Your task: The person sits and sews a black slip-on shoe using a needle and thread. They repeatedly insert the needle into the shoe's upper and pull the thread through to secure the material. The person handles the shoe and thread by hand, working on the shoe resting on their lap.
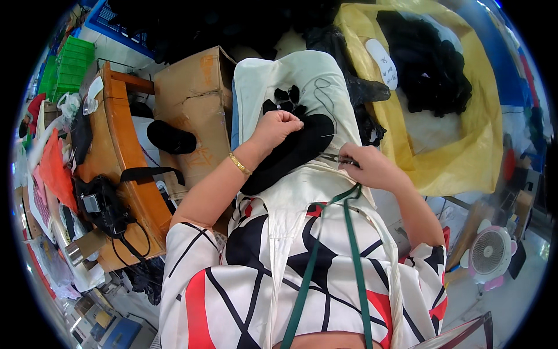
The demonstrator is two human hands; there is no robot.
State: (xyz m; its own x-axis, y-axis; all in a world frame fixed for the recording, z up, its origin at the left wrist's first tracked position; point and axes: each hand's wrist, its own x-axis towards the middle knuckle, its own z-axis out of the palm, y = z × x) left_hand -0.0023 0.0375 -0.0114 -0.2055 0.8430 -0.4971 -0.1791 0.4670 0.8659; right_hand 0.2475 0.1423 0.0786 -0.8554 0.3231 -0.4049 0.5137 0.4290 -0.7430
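A black fabric slipper [311, 142] lies slantwise on the pale cloth [250, 75] over my lap. My left hand [276, 131] is closed in a pinch above its middle; what the fingertips hold is too small to make out. Small black fabric pieces [285, 99] lie just beyond that hand. A thin needle [328, 135] shows at the slipper's right edge, and a loop of dark thread [323, 87] lies on the cloth behind it. My right hand [369, 166] grips small scissors [331, 157], their blades pointing left toward the slipper. A green cord [354, 244] runs from them toward me.
To the left, a cardboard box [195, 99] stands by a wooden table [119, 134], with a black slipper [170, 137] against the box. A black bag [104, 203] sits on the table. At right are a yellow sack [488, 116] of black pieces and a small fan [489, 250].
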